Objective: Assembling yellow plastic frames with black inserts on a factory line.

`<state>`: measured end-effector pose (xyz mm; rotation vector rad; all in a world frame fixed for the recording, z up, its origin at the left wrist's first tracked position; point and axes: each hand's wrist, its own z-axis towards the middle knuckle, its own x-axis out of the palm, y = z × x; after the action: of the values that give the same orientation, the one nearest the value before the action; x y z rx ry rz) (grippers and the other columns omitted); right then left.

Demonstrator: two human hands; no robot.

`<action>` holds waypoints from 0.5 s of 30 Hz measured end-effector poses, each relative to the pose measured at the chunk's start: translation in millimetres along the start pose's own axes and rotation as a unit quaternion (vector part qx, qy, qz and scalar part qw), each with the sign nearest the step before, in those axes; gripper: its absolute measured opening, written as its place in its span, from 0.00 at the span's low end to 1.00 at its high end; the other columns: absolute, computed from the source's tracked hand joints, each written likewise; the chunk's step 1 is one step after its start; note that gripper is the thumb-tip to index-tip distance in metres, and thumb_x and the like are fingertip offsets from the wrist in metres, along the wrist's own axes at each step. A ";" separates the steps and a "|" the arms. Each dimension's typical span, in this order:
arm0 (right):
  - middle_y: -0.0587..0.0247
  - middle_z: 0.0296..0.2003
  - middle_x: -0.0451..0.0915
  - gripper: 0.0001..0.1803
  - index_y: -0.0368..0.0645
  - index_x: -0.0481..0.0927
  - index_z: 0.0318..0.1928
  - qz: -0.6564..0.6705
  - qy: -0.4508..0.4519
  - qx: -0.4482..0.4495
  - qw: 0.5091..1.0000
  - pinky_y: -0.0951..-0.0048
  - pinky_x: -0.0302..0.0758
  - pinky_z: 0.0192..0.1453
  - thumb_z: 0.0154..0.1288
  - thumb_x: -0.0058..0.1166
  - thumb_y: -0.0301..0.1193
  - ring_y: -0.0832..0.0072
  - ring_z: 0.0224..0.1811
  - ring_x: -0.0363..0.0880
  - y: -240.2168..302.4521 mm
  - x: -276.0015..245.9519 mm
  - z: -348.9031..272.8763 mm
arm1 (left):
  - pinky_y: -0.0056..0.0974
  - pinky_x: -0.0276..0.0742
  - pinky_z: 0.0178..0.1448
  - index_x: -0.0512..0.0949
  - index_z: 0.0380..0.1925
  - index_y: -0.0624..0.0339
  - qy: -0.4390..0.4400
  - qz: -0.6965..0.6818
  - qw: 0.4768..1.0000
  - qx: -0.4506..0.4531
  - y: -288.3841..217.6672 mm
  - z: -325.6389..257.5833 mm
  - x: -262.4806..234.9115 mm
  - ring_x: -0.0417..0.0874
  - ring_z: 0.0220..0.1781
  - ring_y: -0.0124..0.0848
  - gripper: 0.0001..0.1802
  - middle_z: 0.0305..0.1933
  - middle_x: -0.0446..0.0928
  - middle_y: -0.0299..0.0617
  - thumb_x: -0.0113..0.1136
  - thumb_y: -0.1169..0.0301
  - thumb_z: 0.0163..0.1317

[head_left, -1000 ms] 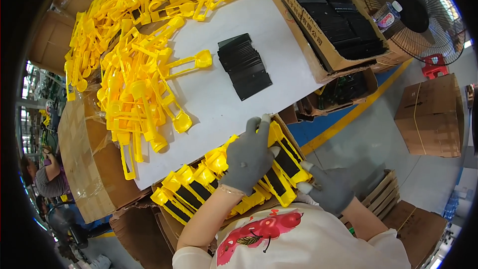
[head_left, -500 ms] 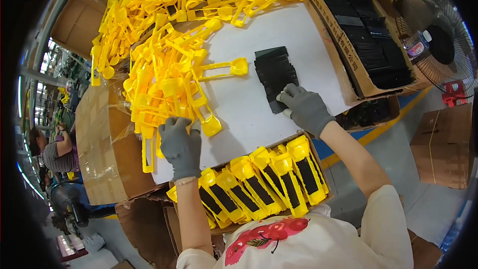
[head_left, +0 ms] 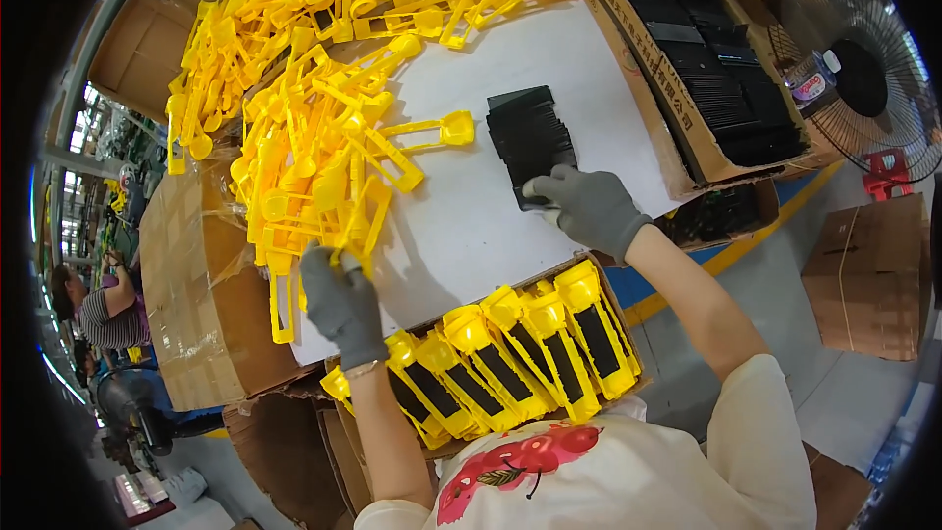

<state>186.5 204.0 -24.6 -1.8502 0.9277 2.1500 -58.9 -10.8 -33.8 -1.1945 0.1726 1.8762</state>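
Head view: at left, a pile [head_left: 304, 137] of yellow pieces covers part of the table [head_left: 471, 240]. By its near edge, the left hand [head_left: 341, 304] is half curled, fingertips at a yellow piece [head_left: 376, 221]; I cannot tell whether it grips it. A spoon-ended piece that jutted out there half a second ago has left that spot. The black stack [head_left: 530, 137] lies mid-table; the right hand [head_left: 594, 208] is again at its near end, thumb and fingers narrowly spaced, any pinch unclear. Rightward, a carton [head_left: 638, 44] bears dark printed characters, and a bottle [head_left: 812, 83] a lettered label.
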 end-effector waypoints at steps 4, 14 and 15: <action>0.65 0.26 0.77 0.12 0.45 0.80 0.40 0.241 -0.155 0.026 0.958 0.73 0.74 0.32 0.55 0.63 0.29 0.75 0.26 0.77 23.4 -33.2 -14.2 | 0.27 0.74 0.24 0.69 0.46 0.61 0.079 -0.329 0.910 -0.239 -11.1 7.0 -61.2 0.81 0.24 0.28 0.08 0.42 0.80 0.48 0.48 0.71 0.71; 0.61 0.31 0.81 0.14 0.38 0.71 0.51 0.577 0.039 0.164 0.800 0.81 0.79 0.33 0.68 0.52 0.29 0.80 0.32 0.83 100.8 -67.6 -79.9 | 0.30 0.78 0.27 0.76 0.50 0.69 0.319 -0.610 0.641 -0.340 -64.7 -63.6 -81.4 0.84 0.31 0.36 0.17 0.40 0.80 0.48 0.57 0.73 0.62; 0.61 0.32 0.81 0.14 0.38 0.71 0.52 0.580 0.039 0.154 0.799 0.81 0.79 0.33 0.69 0.51 0.29 0.79 0.32 0.84 104.1 -63.1 -82.9 | 0.30 0.78 0.28 0.76 0.50 0.69 0.333 -0.612 0.627 -0.348 -68.9 -65.3 -83.5 0.84 0.31 0.36 0.16 0.40 0.79 0.47 0.56 0.74 0.63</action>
<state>218.6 93.3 67.1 -1.2662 2.7575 2.0990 47.6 -53.5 19.4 -1.7735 -0.8711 0.1625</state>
